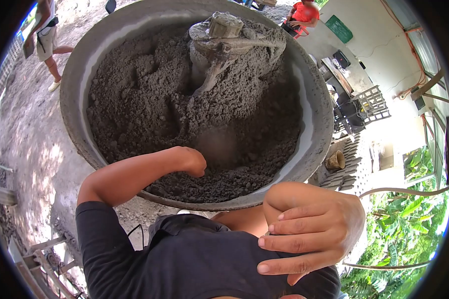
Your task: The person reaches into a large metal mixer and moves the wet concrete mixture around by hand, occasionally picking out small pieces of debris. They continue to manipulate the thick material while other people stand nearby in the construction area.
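A large round mixing pan (73,107) stands in front of me, with grey, crumbly mix (139,92) inside. A mix-caked mixing arm (227,47) rises from its far part. Over the pan's near side, my left hand (190,162) is curled like a fist; its fingers are mostly hidden, as is anything in them. A hazy brownish patch lies over the mix just beyond it. Close to the camera, my right hand (314,231) is open, fingers stretched out to the left and nothing held. It is in front of my dark shirt, near the pan's right rim.
A person (47,42) in light shorts stands at the far left. Another in a red top (304,15) sits beyond the pan. Right of the pan are a bucket (335,160), stacked grey slabs (351,164) and a rack (374,104). Wooden pieces (47,269) lie lower left.
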`<action>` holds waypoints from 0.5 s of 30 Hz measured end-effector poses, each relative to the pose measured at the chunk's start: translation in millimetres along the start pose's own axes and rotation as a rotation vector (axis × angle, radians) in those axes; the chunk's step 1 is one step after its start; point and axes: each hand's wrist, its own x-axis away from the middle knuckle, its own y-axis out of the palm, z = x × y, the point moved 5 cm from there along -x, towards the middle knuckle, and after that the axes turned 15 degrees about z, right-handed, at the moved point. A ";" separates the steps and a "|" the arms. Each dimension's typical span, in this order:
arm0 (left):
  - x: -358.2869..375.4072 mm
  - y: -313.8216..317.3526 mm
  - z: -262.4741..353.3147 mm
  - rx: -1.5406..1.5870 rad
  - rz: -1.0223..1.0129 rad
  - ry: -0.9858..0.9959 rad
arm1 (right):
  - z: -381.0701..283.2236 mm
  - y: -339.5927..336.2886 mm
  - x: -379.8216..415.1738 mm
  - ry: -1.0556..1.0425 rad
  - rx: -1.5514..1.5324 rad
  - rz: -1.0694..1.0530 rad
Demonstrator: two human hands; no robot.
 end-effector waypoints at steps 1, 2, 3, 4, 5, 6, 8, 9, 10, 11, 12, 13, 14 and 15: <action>0.2 -0.3 0.1 0.000 0.000 0.000 | 0.1 0.0 0.2 0.002 0.001 0.001; 0.3 -0.6 0.2 0.000 0.001 0.004 | 0.2 0.1 0.3 0.002 0.001 0.001; 0.4 -0.9 0.5 -0.001 0.001 0.007 | 0.4 0.2 0.3 0.001 0.000 0.002; 0.7 -1.4 0.6 0.000 0.001 0.007 | 0.5 0.3 0.3 0.001 -0.002 0.004; 1.1 -1.8 0.6 -0.003 -0.004 0.002 | 0.5 0.3 0.2 0.001 -0.002 0.004; 1.7 -2.3 0.6 -0.005 -0.008 -0.003 | 0.5 0.3 0.0 0.000 0.001 0.007; 3.8 -4.6 1.4 -0.005 -0.008 -0.003 | 0.1 0.2 -0.1 -0.001 0.005 0.010; 4.3 -5.1 1.7 -0.005 -0.008 -0.003 | 0.0 0.2 -0.1 0.002 0.011 0.013; 3.8 -4.3 1.5 -0.005 -0.009 -0.002 | -0.1 0.1 -0.2 0.004 0.017 0.016; 2.9 -3.4 1.0 -0.005 -0.004 -0.004 | 0.0 -0.1 -0.3 0.004 0.017 0.016; 2.3 -3.0 0.6 -0.005 0.001 -0.005 | 0.1 -0.1 -0.4 -0.002 0.016 0.010; 2.2 -3.1 0.6 -0.004 0.001 -0.005 | 0.0 0.1 -0.4 -0.008 0.015 0.004; 2.2 -3.3 0.7 -0.007 -0.001 -0.003 | 0.2 0.4 -0.4 -0.008 0.015 0.004; 2.2 -3.3 0.6 -0.010 -0.002 -0.001 | 0.5 0.9 -0.3 -0.011 0.017 0.006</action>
